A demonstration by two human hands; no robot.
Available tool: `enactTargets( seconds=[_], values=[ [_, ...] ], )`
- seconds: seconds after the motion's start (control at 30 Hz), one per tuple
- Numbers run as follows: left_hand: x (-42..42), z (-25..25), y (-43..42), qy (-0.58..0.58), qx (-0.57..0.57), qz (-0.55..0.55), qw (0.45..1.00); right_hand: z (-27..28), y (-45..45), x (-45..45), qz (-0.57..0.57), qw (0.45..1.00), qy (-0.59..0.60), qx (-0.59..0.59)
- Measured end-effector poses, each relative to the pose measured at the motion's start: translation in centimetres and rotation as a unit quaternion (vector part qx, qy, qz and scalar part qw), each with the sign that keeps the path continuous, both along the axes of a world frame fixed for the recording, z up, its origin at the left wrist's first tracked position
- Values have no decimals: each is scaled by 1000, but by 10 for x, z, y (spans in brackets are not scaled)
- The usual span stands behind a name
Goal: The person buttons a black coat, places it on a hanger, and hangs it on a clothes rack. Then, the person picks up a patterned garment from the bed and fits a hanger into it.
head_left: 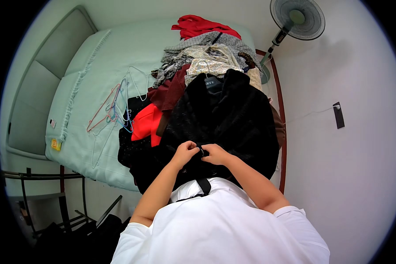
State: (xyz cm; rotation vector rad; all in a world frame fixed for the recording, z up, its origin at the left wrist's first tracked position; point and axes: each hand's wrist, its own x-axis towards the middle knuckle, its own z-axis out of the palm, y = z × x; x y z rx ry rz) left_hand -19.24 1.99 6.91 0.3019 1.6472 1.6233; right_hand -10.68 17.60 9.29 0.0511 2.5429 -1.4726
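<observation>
- Largest is the bed [132, 42], under a pale green cover with a fringed band near the padded headboard [35, 88] at the picture's left.
- Next comes the person's white shirt [233, 224], filling the near foreground, with a black strap [203, 185] at its top.
- The black coat [224, 114], furry in texture, lies spread over the near side of the bed, its collar away from the person and its lower part right before the shirt.
- Beyond and beside it is a heap of clothes: a red garment [202, 27] at the far end, a grey patterned cloth [215, 40], a floral cloth [213, 55], a maroon garment [176, 86] and a bright red garment [147, 123] left of the coat.
- A standing fan [297, 17] is at the far right corner, near the wall; a dark metal rack [53, 176] stands at the lower left.
- Several thin hangers [119, 105], pink, blue and white, lie tangled on the cover left of the heap.
- The left hand [186, 154] and right hand [215, 154] meet low on the coat; each grip is nearly closed, fingertips pinching its dark front. The exact part pinched is too small to tell.
- Smallest: a dark hanger [212, 82] in the collar, and a yellow packet [56, 144] near the bed's left edge.
</observation>
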Motion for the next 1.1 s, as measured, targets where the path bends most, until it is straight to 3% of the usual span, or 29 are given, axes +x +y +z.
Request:
enactTargets(
  seconds=[0.03,0.07,0.13,0.2,0.33,0.53,0.87,1.1],
  values=[
    [-5,9,-2,86,-48,-41,994,0,-1,-1,27,996,81,37],
    [-8,19,-4,172,-95,-81,977,1,0,-1,26,996,83,37],
    [-14,33,-5,179,-105,-94,974,3,0,-1,63,989,99,92],
    [-18,42,-7,179,-142,-188,955,2,-1,-1,72,985,116,107],
    [-18,32,-8,185,-154,-209,948,0,-2,3,84,972,158,150],
    [-2,2,-12,174,-66,-98,978,-8,-3,9,48,981,141,121],
    [15,-16,-10,-28,7,22,999,-13,-2,14,14,977,187,97],
    [15,-18,-7,-140,21,102,985,-11,3,5,7,989,98,110]
  ],
)
